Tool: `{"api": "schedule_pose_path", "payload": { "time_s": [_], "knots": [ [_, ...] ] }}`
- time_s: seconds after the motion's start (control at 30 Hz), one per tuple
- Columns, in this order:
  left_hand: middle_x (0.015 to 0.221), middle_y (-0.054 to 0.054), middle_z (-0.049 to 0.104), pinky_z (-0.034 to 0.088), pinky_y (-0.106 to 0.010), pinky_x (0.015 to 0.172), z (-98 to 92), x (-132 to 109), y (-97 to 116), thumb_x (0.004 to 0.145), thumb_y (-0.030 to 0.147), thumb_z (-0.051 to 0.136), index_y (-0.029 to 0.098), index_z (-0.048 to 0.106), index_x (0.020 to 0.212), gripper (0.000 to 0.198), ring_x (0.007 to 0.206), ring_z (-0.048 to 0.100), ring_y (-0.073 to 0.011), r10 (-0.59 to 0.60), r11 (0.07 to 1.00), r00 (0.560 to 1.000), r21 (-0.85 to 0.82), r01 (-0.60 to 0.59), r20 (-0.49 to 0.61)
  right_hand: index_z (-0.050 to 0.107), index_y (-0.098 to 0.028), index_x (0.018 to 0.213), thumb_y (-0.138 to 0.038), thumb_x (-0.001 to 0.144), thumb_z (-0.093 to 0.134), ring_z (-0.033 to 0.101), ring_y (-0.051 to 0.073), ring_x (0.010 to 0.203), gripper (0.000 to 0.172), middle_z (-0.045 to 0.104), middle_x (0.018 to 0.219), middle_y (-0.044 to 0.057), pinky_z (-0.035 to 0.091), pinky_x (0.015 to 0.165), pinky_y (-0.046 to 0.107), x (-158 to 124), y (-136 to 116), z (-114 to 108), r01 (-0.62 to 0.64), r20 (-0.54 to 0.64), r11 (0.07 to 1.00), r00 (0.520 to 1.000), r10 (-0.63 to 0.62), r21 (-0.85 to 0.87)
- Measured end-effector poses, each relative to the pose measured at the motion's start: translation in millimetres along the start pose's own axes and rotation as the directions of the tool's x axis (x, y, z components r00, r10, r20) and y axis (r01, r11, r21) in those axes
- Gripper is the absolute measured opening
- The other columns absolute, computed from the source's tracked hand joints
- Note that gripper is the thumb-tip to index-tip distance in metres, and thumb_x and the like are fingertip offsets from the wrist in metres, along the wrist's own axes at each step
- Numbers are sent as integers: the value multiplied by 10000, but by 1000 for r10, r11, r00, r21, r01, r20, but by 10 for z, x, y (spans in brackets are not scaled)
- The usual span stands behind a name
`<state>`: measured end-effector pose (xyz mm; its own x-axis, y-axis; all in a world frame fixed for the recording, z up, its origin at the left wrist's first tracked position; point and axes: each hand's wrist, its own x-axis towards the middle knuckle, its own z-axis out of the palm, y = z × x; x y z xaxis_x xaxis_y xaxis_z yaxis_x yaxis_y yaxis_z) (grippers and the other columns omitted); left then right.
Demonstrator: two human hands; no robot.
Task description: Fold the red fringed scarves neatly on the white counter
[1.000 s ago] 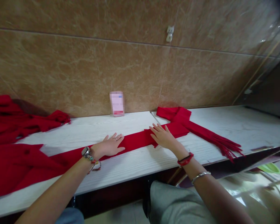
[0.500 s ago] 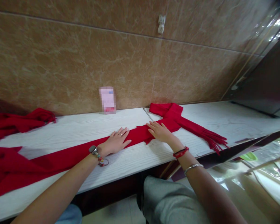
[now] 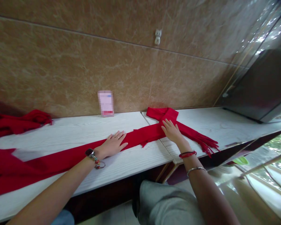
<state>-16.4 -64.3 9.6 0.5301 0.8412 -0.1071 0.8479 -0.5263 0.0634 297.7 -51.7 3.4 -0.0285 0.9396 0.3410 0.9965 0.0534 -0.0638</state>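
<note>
A long red scarf [image 3: 67, 156] stretches across the white tabletop [image 3: 121, 162] from the left edge of view. Its right part folds over itself, and a fringed end [image 3: 204, 140] points toward the table's front edge. My left hand [image 3: 112, 144] lies flat on the middle of the scarf with fingers extended. Further right, my right hand [image 3: 173, 132] rests with fingers outstretched where the scarf layers cross. Neither hand grips the cloth. The palms' undersides are hidden.
Another bunched red cloth [image 3: 21, 123] lies at the back left. A blurred pink card [image 3: 106, 103] leans on the brown wall [image 3: 72, 68], which bears a small white hook [image 3: 157, 37]. A dark box-like appliance [image 3: 255, 84] stands at the right end. Beneath the tabletop, a green item [image 3: 241, 160] shows.
My right hand has slid right along the scarf to the crossing of its layers. My left hand stays about where it was on the cloth. The camera view has shifted slightly.
</note>
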Motion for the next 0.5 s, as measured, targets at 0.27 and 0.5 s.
{"api": "schedule_pose_path", "payload": {
  "time_s": [0.27, 0.5],
  "knots": [
    [1469, -89, 129, 129, -435, 1054, 61, -122, -84, 886, 520, 231, 171, 194, 1403, 624, 1346, 92, -239, 4, 1000, 999, -3, -4, -33, 360, -159, 1333, -367, 925, 293, 241, 218, 1308, 463, 338, 1403, 97, 239, 1034, 487, -187, -1084, -10, 533, 76, 832, 833, -548, 156],
    [1465, -66, 170, 133, -385, 1062, 146, -344, -397, 890, 509, 238, 208, 222, 1396, 589, 1344, 116, -217, 17, 1000, 997, -2, -17, -77, 399, -160, 1311, -369, 925, 300, 301, 218, 1283, 449, 370, 1379, 116, 235, 1028, 498, -241, -1203, 51, 584, 101, 810, 804, -586, 56]
  ]
}}
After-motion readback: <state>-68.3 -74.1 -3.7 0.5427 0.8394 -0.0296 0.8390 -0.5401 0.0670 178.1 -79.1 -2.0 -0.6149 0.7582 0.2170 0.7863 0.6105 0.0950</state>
